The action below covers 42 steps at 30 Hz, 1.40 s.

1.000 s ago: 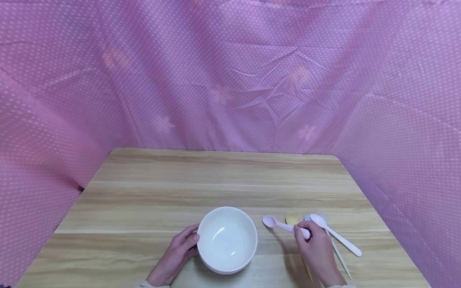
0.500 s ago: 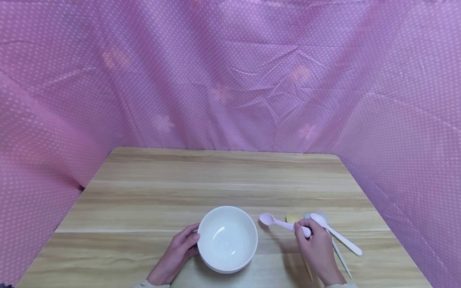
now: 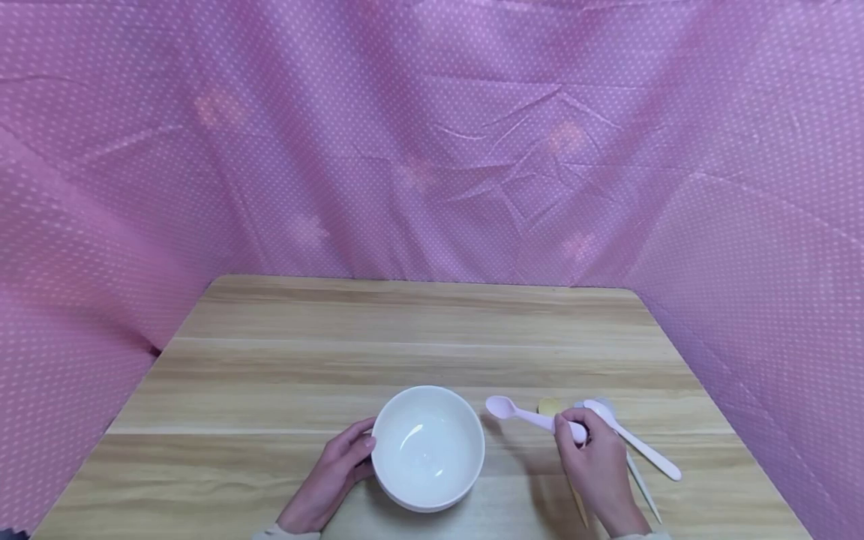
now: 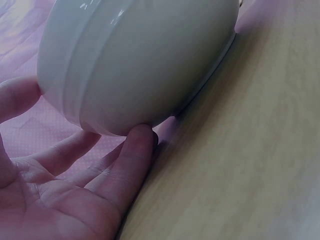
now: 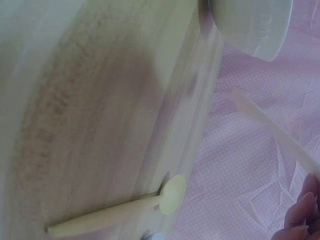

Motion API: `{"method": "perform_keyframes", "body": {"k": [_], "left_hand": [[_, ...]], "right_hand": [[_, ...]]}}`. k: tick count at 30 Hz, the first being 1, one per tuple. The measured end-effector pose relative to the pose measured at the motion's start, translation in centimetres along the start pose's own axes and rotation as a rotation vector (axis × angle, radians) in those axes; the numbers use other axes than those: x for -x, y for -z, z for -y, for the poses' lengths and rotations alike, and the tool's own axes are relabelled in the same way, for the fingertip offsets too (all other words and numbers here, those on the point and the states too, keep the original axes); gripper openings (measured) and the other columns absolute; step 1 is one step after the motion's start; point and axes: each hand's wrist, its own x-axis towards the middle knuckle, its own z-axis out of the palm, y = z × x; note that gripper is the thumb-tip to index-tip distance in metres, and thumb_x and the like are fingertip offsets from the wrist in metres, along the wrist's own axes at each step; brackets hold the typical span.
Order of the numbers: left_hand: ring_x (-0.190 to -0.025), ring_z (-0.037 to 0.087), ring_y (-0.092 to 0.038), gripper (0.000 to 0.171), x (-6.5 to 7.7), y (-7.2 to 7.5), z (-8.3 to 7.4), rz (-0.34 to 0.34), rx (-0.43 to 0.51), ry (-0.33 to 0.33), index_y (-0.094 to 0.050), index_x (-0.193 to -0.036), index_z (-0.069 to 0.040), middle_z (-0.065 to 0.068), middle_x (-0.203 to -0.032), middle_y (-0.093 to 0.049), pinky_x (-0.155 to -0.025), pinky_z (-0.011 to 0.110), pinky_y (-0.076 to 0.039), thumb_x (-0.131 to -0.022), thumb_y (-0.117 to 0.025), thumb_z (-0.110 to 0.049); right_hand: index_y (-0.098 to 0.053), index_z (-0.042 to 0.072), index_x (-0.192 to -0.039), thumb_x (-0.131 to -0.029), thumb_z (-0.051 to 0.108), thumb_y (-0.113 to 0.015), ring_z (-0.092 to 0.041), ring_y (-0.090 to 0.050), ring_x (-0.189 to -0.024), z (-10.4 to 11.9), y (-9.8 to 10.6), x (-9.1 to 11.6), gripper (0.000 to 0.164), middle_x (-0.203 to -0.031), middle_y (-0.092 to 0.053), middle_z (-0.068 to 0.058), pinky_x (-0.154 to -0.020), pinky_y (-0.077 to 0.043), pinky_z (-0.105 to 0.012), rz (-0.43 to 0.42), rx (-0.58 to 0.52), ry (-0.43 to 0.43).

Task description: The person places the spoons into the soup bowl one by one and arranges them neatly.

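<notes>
A white bowl (image 3: 428,450) stands upright on the wooden table, nothing visible inside it. My left hand (image 3: 340,465) holds its left side; the left wrist view has the thumb at the rim and the fingertips against the outer wall (image 4: 140,65). To the right, my right hand (image 3: 597,469) pinches a pale pink spoon (image 3: 533,417) by the handle end. The spoon's head points left toward the bowl, held above the table and apart from the bowl. Below it lies a yellow spoon (image 5: 172,195), partly hidden by my right hand in the head view.
Beyond my right hand a white spoon (image 3: 637,442) lies slanted over other spoons, including one with a pale green handle (image 3: 644,487). Their heads are partly covered. Pink dotted cloth (image 3: 432,150) hangs around the back and sides of the table (image 3: 405,330).
My right hand has lifted the pink spoon slightly, and its head has shifted a little left and away from me. The left hand and the bowl have stayed in place.
</notes>
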Motion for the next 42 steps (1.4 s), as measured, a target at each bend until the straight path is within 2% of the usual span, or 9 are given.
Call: {"method": "perform_keyframes", "body": {"k": [7,15,25,32,42], "left_hand": [[-0.104,0.012,-0.059,0.055,0.0,0.0,0.0,-0.011,0.003,0.007,-0.024,-0.140,0.009,0.007,-0.120,-0.055,-0.090,0.032,-0.050,-0.097,-0.043,-0.020],[-0.104,0.013,-0.058,0.054,0.0,0.0,0.0,-0.006,0.000,0.004,-0.024,-0.140,0.009,0.008,-0.121,-0.054,-0.091,0.033,-0.050,-0.098,-0.043,-0.019],[-0.103,0.013,-0.059,0.054,0.0,0.0,0.1,-0.005,0.003,0.008,-0.024,-0.140,0.009,0.005,-0.118,-0.056,-0.089,0.032,-0.051,-0.098,-0.042,-0.020],[-0.103,0.013,-0.059,0.054,0.0,0.0,0.1,-0.012,0.004,0.007,-0.024,-0.140,0.009,0.005,-0.119,-0.056,-0.090,0.032,-0.050,-0.098,-0.043,-0.019],[-0.103,0.013,-0.059,0.054,0.0,0.0,0.1,-0.013,0.000,0.005,-0.024,-0.140,0.009,0.008,-0.120,-0.055,-0.089,0.032,-0.051,-0.098,-0.043,-0.020]], "right_hand": [[-0.065,0.008,-0.077,-0.080,0.010,-0.068,-0.002,-0.041,-0.049,0.4,0.2,0.0,0.005,-0.060,-0.052,0.004,-0.042,-0.034,-0.015,-0.032,-0.024,0.051],[-0.066,0.007,-0.078,-0.080,0.010,-0.068,-0.002,-0.040,-0.049,0.7,0.3,0.0,0.005,-0.061,-0.052,0.005,-0.041,-0.033,-0.016,-0.044,-0.049,0.058],[-0.066,0.007,-0.079,-0.083,0.009,-0.066,-0.003,-0.039,-0.043,0.9,0.3,0.1,0.005,-0.058,-0.051,0.003,-0.037,-0.033,-0.017,-0.023,-0.115,-0.008],[-0.066,0.006,-0.082,-0.083,0.010,-0.067,-0.004,-0.040,-0.042,1.0,0.3,0.1,0.004,-0.057,-0.050,0.004,-0.035,-0.034,-0.018,0.004,-0.198,-0.035],[-0.066,0.010,-0.079,-0.081,0.004,-0.067,-0.002,-0.036,-0.042,1.4,0.1,0.1,0.006,-0.056,-0.047,0.006,-0.035,-0.031,-0.019,0.027,-0.146,-0.080]]}}
